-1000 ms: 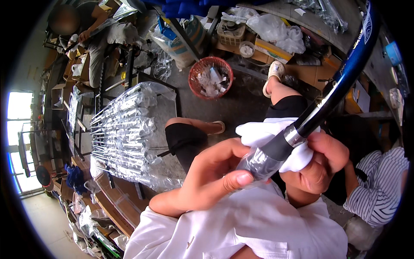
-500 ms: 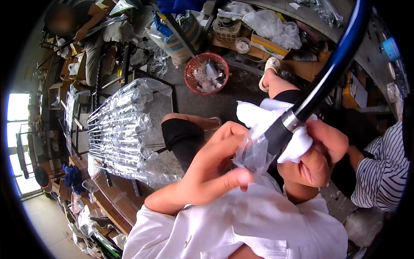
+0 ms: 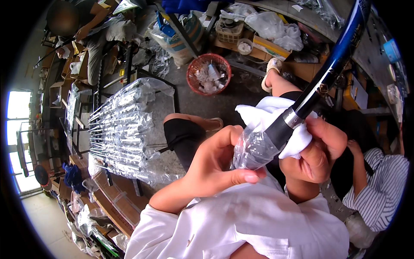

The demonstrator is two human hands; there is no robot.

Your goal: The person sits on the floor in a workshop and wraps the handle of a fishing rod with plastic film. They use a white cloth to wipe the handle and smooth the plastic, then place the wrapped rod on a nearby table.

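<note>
A glossy blue-black fishing rod (image 3: 332,71) slants from the upper right down to my hands. It has a silver collar (image 3: 292,118) and a black butt end (image 3: 278,131). Clear plastic wrap (image 3: 254,149) lies crumpled around the lower tip of that end. My left hand (image 3: 215,159) curls round the wrap, its thumb below and fingers above, partly hidden. A white cloth (image 3: 269,110) is wrapped behind and beside the collar. My right hand (image 3: 317,151) pinches the cloth against the rod, fingers bent.
Rods in clear sleeves (image 3: 125,129) lie on a rack at left. Ahead stands a red basket (image 3: 227,64) of scraps, near a sack (image 3: 183,41) and boxes. A person in striped clothing (image 3: 379,185) sits close at right; another person (image 3: 92,26) works at far left.
My left hand has closed in on the plastic, which now bunches around the butt end. The rod has turned, showing decoration. The striped sleeve at right has shifted lower.
</note>
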